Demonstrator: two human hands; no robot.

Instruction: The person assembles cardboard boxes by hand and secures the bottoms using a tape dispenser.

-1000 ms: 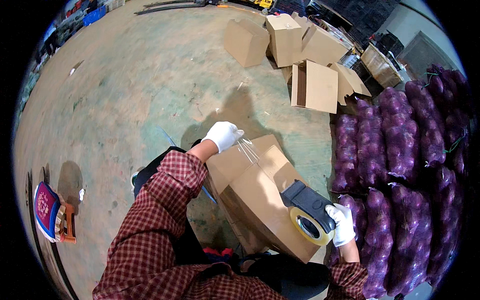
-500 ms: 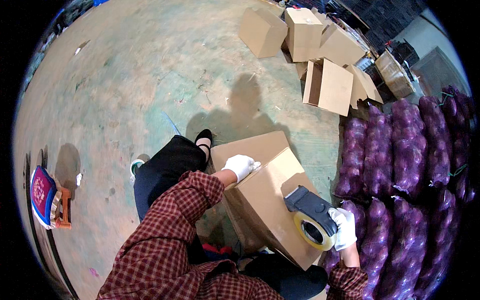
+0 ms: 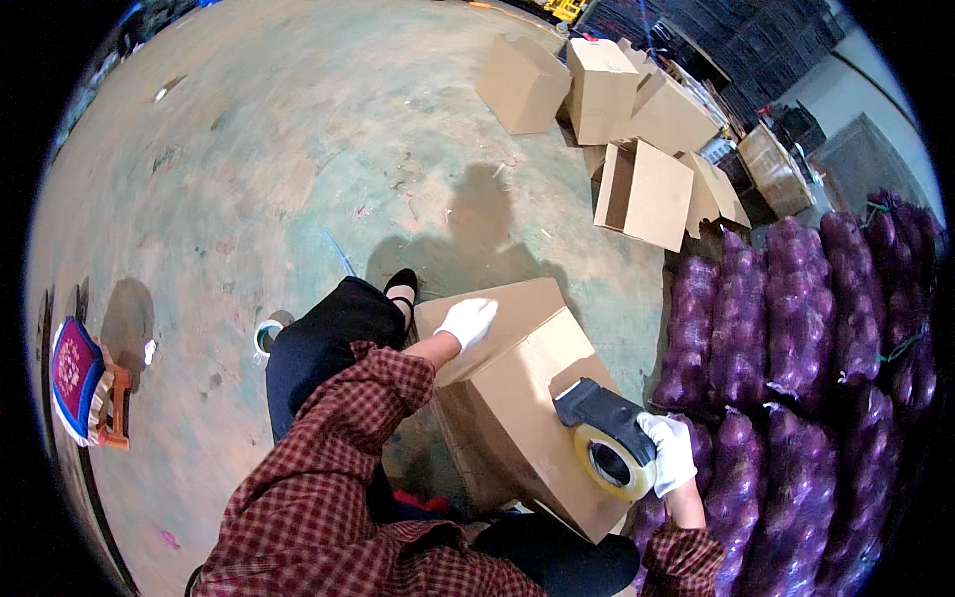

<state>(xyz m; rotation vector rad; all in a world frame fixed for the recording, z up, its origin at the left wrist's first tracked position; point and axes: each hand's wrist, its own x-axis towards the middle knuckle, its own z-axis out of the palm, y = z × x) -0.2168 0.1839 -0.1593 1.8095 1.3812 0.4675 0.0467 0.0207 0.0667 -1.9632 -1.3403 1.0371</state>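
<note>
A brown cardboard box (image 3: 522, 398) stands tilted between my knees, with a flap (image 3: 527, 297) sticking out at its far side. My left hand (image 3: 468, 323), in a white glove, lies over that flap near the box's far left edge. Its fingers look stretched out and hold nothing. In my right hand (image 3: 668, 453), also gloved in white, is the handle of a dark tape dispenser (image 3: 607, 413). A wide roll of clear yellowish tape (image 3: 587, 446) sits in the dispenser, which is over the right part of the box.
Purple net sacks of round produce (image 3: 796, 318) are stacked in rows close on my right. Several open cardboard boxes (image 3: 645, 194) stand at the far right. A small cushioned stool (image 3: 85, 383) is at the left, and a tape roll (image 3: 265, 338) lies beside my leg.
My left hand has moved slightly left, from the box's fold edge onto the flap. The dispenser in my right hand has shifted a little left, and the view has tilted slightly.
</note>
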